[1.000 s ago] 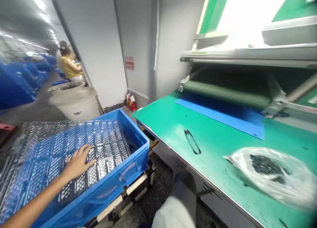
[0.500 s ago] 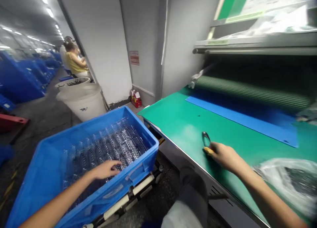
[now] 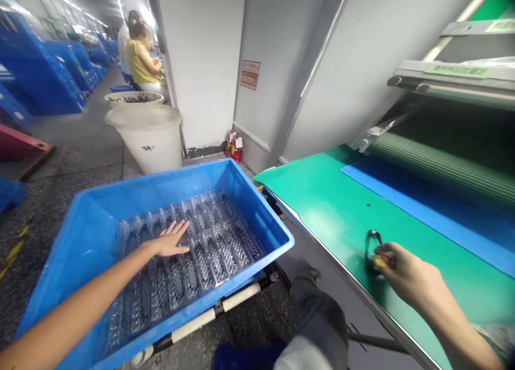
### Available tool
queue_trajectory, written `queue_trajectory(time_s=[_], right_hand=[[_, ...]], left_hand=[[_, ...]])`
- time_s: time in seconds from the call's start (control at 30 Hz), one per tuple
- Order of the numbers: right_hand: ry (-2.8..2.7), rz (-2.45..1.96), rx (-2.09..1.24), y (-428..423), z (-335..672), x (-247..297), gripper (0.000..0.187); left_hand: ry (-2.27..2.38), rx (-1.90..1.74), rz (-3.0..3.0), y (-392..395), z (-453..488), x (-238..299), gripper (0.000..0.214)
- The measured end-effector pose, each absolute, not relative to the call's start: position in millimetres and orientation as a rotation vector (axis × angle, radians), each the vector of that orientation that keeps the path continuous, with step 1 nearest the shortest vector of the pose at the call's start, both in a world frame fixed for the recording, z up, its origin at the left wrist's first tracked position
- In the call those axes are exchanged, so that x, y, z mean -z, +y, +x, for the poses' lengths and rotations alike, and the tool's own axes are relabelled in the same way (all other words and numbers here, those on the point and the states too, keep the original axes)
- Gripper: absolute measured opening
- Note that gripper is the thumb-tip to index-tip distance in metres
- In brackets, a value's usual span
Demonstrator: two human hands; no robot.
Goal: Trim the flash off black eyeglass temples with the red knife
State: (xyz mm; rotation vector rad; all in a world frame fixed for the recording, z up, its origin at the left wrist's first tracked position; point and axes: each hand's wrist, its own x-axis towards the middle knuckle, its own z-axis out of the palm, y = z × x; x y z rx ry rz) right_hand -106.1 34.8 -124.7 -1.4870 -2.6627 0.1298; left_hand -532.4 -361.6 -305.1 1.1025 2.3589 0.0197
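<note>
My left hand (image 3: 171, 239) lies flat with fingers spread on a stack of clear ribbed plastic trays (image 3: 209, 252). The trays fill a blue plastic crate (image 3: 257, 209), tilted on a low wheeled stand. On the green bench mat (image 3: 322, 214), my right hand (image 3: 406, 273) closes on a small dark metal loop (image 3: 370, 246), which stands partly raised. A small yellow piece (image 3: 379, 261) shows at my fingertips. I cannot tell what it is.
A blue strip (image 3: 422, 209) lies before a ribbed green roller (image 3: 442, 166) on the machine. My own leg (image 3: 317, 327) stands between crate and bench. A white bucket (image 3: 145, 139) stands by the pillar. Beyond sits a seated person (image 3: 140, 61), with stacked blue crates (image 3: 44, 69) along the aisle.
My view has swung left, so the plastic bag has nearly left the frame. My left hand has moved further onto the trays. My right hand has stayed on the metal loop, which now stands more upright.
</note>
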Motion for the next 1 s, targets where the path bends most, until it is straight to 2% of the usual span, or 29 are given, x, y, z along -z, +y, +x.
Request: queue_trajectory(time_s=[0.1,0.17,0.33,0.43,0.57,0.7,0.87,1.0], right_hand=[[-2.748,-1.556,-0.016,30,-125,126,0.011],[-2.772,-1.622,0.054,28,-132,121,0.018],[-2.8,-1.701,0.123,0,-150,88,0.024],[-2.968,-1.404,-0.019,-44,-199,76,0.023],[-3.301,-0.874,-0.342,-105,-304,98,0.021],[-3.528,-0.814,-0.451,-131,-380,139,0.023],[-3.568,-0.723,-0.479,-131,-400,167,0.026],[-3.352,-0.586,-0.682,-131,-373,148,0.026]], left_hand=[[2.42,0.019,1.077,-361,-526,308,0.083],[2.456,0.03,1.054,-359,-521,310,0.087],[2.477,-0.006,1.027,-358,-517,315,0.098],[2.467,-0.011,1.026,-359,-517,315,0.096],[2.459,0.018,1.048,-360,-519,315,0.092],[2.447,-0.006,1.064,-361,-522,321,0.09],[2.423,-0.114,1.051,-358,-525,335,0.097],[2.444,-0.102,1.026,-368,-528,333,0.101]])
